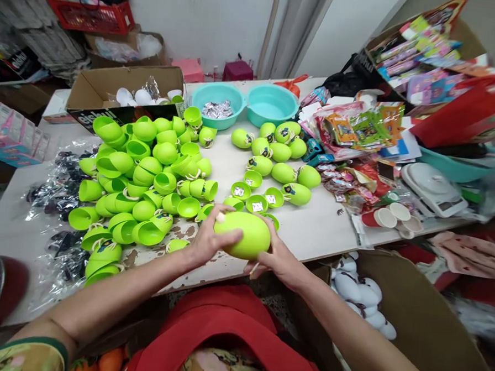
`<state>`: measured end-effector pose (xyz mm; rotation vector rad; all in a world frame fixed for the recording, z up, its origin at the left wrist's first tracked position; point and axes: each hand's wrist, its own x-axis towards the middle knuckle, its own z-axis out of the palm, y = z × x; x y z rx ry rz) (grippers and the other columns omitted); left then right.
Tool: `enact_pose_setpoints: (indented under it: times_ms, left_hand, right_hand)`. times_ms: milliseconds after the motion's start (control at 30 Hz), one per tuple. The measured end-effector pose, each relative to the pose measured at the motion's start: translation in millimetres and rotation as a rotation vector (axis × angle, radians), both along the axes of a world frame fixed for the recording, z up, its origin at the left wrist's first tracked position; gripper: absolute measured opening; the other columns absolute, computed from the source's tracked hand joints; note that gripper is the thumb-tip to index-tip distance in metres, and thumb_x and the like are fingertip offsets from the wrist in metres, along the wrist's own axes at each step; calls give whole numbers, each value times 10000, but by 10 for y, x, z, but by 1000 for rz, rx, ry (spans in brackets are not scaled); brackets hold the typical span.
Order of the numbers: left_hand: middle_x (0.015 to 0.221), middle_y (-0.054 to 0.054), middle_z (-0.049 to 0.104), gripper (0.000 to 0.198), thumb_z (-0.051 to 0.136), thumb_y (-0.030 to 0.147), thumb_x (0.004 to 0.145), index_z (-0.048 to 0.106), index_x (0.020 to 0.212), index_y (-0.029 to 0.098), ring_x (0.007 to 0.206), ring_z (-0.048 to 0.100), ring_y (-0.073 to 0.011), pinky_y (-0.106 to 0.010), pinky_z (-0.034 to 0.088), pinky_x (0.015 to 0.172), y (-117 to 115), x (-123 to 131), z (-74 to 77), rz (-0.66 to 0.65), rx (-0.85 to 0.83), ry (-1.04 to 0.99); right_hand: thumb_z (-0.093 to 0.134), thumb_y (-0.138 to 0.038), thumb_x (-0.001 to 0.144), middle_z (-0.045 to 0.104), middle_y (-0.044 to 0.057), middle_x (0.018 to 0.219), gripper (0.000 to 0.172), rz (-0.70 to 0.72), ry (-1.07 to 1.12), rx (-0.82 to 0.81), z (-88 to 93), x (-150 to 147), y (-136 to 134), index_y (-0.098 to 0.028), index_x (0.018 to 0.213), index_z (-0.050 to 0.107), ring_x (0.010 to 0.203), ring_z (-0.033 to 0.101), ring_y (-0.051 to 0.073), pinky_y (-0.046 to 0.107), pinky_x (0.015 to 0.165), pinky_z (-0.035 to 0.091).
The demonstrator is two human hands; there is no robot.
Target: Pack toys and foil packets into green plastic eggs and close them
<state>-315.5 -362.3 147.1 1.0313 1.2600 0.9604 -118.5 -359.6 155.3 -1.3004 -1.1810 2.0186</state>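
Note:
A lime-green plastic egg (247,235) is held between my two hands above the table's front edge. My left hand (212,236) grips its left end, thumb across the front. Around its right end curl the fingers of my right hand (277,259), with a pale cord hanging below. Just beyond the egg, several open green shell halves (257,204) hold small silver packets. Closed green eggs (280,152) lie behind those. To the left is a big pile of loose green shell halves (146,172), some with pale cords and dark printed figures.
Two turquoise basins stand at the back; the left basin (198,97) holds silver packets. A cardboard box (80,91) with white pieces is beside them. Clear-wrapped dark items (60,198) lie left. Right are snack packets (354,127), a white scale (432,187) and paper cups (384,217).

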Motion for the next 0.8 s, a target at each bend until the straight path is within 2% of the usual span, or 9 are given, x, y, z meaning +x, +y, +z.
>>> enact_pose_setpoints:
  times_ms: [100, 167, 233, 300, 467, 567, 667, 733, 800]
  left_hand:
    - [1329, -110, 499, 947, 851, 560, 484, 490, 1297, 234, 1207, 497, -324, -463, 462, 1010, 26, 21, -18, -110, 155, 52]
    - [1332, -134, 500, 913, 744, 652, 602, 440, 1352, 230, 1149, 551, -323, -460, 524, 910, 27, 94, -42, -112, 29, -81]
    - [1220, -134, 570, 785, 644, 648, 717, 443, 1346, 223, 939, 639, -278, -399, 575, 699, 8, 201, -69, -110, -155, -162]
    - [1115, -111, 614, 711, 702, 559, 704, 502, 1293, 214, 829, 647, -240, -350, 566, 630, -35, 318, -93, -118, -214, -116]
    - [1197, -86, 588, 547, 754, 432, 688, 637, 1185, 236, 1062, 597, -263, -385, 535, 897, -107, 662, -170, -198, 24, 69]
    - [1178, -79, 593, 543, 752, 447, 704, 644, 1205, 267, 1118, 565, -271, -430, 482, 993, -22, 1017, -316, -339, 149, 216]
    - [1366, -110, 499, 821, 817, 492, 625, 525, 1365, 290, 1248, 491, -317, -480, 421, 1060, 87, 1392, -582, -469, 154, 339]
    - [1511, -132, 356, 981, 814, 514, 629, 374, 1477, 288, 1339, 408, -335, -488, 404, 1075, 110, 1504, -792, -433, 117, 403]
    - [1507, -119, 384, 864, 730, 497, 743, 346, 1489, 290, 1278, 485, -287, -428, 459, 1022, 54, 1448, -983, -369, 69, 430]
  right_hand:
    - [796, -442, 658, 541, 90, 1242, 771, -100, -52, 239, -59, 130, 16, -300, 1311, 412, 997, 655, 290, 457, 781, 588]
    - [868, -338, 583, 495, 91, 1340, 734, -196, -150, 501, -142, 161, -11, -278, 1215, 499, 1250, 504, 326, 484, 1019, 465]
    - [900, -293, 525, 482, 95, 1372, 805, -205, -149, 552, -231, 187, -61, -274, 1221, 495, 1317, 434, 331, 490, 1100, 375]
    - [920, -311, 472, 529, 95, 1309, 906, -202, -90, 396, -302, 251, -125, -273, 1255, 465, 1214, 525, 330, 495, 1038, 433]
    - [977, -338, 271, 613, 43, 1158, 1064, -278, 141, 44, -405, 604, -268, -295, 1197, 455, 1026, 625, 305, 437, 873, 531]
    - [962, -370, 328, 635, 54, 1164, 1018, -293, 250, -58, -544, 915, -262, -284, 1214, 467, 1033, 634, 294, 418, 882, 528]
    - [901, -421, 459, 649, 90, 1168, 880, -346, 181, -116, -839, 1395, -142, -235, 1224, 508, 1038, 639, 296, 427, 904, 527]
    - [861, -453, 506, 660, 75, 1119, 827, -550, -23, -87, -1120, 1824, 44, -246, 1221, 503, 976, 656, 294, 452, 836, 564]
    - [817, -538, 531, 637, 75, 1149, 811, -841, -307, 24, -1438, 2269, 327, -257, 1217, 490, 986, 654, 308, 494, 809, 583]
